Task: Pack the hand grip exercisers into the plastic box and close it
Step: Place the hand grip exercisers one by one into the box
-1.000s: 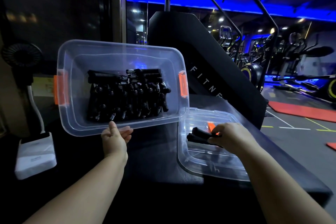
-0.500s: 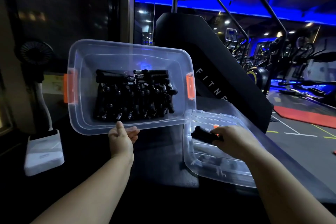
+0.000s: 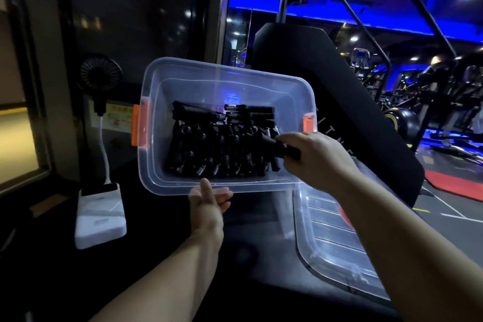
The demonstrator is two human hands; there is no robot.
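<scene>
Now, box: the plastic box is tilted toward the camera, with black hand grip exercisers piled inside.
Left hand: the left hand pinches the near rim — thumb on top, fingers underneath.
Right hand: the right hand curls round one exerciser (black) over the box's right end.
Lid: the lid lies on the table, lower right.

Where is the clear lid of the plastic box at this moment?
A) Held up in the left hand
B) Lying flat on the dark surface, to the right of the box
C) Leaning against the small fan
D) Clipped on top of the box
B: the clear lid lies flat on the dark surface, right of the open plastic box, which the left hand holds tilted.
</scene>
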